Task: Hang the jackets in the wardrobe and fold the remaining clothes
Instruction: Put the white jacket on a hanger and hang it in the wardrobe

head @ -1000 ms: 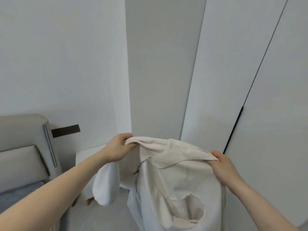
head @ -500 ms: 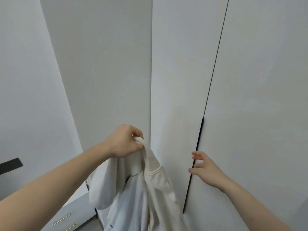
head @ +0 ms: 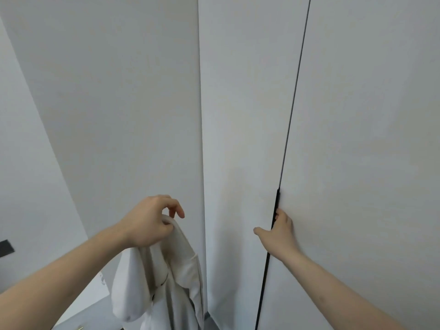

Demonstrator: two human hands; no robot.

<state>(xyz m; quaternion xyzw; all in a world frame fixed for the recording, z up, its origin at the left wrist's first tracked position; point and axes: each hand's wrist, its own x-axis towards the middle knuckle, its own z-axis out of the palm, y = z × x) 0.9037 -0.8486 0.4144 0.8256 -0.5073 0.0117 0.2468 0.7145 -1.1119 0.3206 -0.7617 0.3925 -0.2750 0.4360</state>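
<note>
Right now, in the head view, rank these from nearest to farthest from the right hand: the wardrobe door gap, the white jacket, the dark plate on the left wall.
1. Wardrobe door gap: the right hand has its fingers at it.
2. White jacket: left of centre, hanging from the left hand.
3. Dark plate: far left edge, on the wall.

One head-worn wide-angle view only; it faced forward, close against the white wardrobe doors point(head: 357, 139); door seam ran from 1 o'clock down to 5; both forearms entered from 7 and 5 o'clock.
</note>
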